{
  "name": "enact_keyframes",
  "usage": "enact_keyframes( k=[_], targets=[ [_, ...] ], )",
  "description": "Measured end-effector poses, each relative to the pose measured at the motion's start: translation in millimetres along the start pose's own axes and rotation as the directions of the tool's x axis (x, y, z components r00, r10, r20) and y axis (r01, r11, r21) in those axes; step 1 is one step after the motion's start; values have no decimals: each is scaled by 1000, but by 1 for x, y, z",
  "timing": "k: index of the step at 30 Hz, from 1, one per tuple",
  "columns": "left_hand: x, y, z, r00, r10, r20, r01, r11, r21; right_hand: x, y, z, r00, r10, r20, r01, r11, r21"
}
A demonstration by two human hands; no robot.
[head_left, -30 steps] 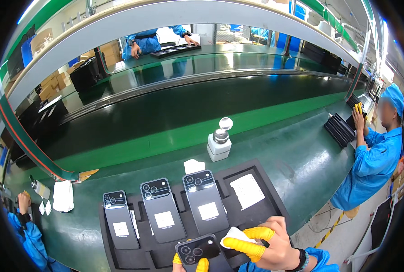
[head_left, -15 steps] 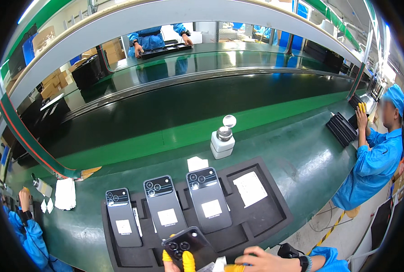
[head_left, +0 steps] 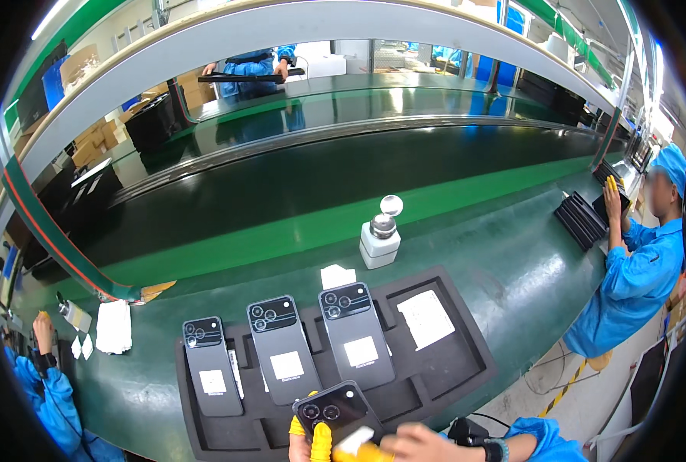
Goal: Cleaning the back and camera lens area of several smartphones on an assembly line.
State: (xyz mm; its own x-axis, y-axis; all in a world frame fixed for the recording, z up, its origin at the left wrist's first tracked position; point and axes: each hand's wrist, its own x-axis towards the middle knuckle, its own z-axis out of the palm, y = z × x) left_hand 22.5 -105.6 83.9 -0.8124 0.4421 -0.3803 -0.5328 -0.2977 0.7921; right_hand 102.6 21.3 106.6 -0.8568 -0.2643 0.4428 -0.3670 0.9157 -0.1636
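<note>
At the lower edge, my left hand [head_left: 312,445] grips a dark smartphone [head_left: 335,406], its camera end tilted up and away. Yellow finger cots cover the fingertips. My right hand [head_left: 416,445], also with yellow cots and slightly blurred, pinches a small white wipe [head_left: 356,439] against the phone's lower part. Beyond lies a black foam tray [head_left: 466,339]. Three grey phones with white square labels lie on it: a left one [head_left: 214,369], a middle one [head_left: 285,350] and a right one [head_left: 356,335]. A white paper [head_left: 426,319] covers part of the tray's right compartment.
Behind the tray stands a white pump bottle [head_left: 379,245] with its lid up. Folded white cloths [head_left: 113,327] lie at left. Co-workers sit at left, across the conveyor [head_left: 343,165] and at right, beside stacked black trays [head_left: 579,219]. A shelf [head_left: 358,19] spans overhead.
My left hand and the phone have shifted slightly right and up. My right hand has moved left, bringing the wipe over the phone. The co-worker opposite has lifted and tilted a black tray.
</note>
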Motion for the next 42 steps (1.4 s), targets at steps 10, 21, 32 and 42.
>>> enact_keyframes(
  k=[10,21,32,42],
  targets=[
    [-11,-1,3,993,90,72,-105,966,236,-6,14,-43,997,72,-24,-30,661,749],
    [-24,11,11,978,-36,207,-5,982,191,-3,18,-29,918,359,-169,-150,707,691],
    [-20,7,6,981,51,190,-97,964,246,-6,16,-26,918,361,-165,-135,676,725],
    [-16,2,12,946,96,309,-182,948,261,-4,19,-36,918,226,-325,-86,915,393]
  ],
)
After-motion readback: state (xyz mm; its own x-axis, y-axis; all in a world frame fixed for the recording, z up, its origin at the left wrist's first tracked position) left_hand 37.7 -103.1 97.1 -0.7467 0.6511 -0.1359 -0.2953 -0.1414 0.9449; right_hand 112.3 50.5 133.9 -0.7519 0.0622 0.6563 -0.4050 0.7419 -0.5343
